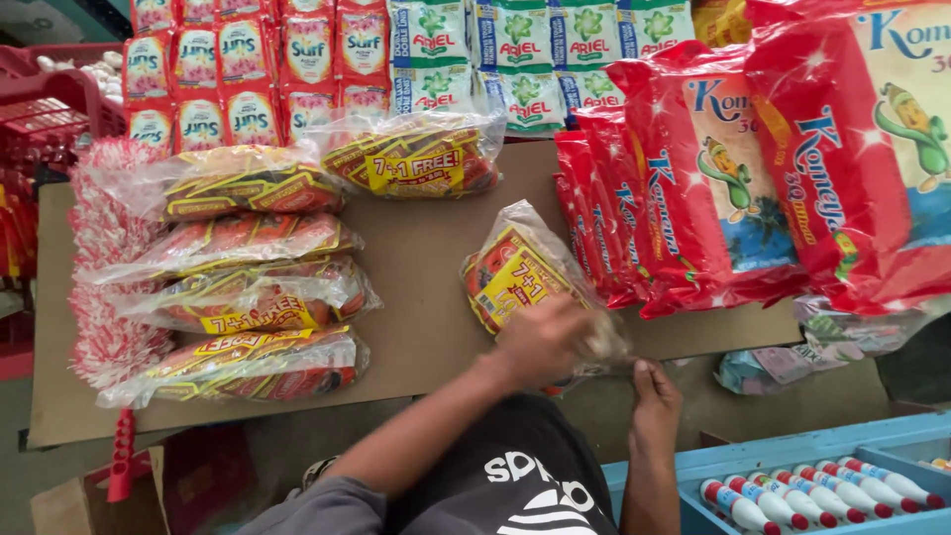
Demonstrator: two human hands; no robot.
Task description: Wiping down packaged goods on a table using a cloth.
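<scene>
The left hand (pixel 540 342) is clenched around the near end of a clear bag of red-and-yellow sachets (pixel 510 277) lying on the brown bench (pixel 416 258). Just right, the right hand (pixel 656 401) pinches the bag's plastic edge, with big red packs (pixel 693 178) beyond.

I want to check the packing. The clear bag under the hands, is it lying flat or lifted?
Lying flat: the clear bag rests on the cardboard sheet, the left hand pressing its near end.

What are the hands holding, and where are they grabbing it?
The left hand grips a clear bag of red-yellow sachets at its near end; the right hand touches that end too.
</scene>
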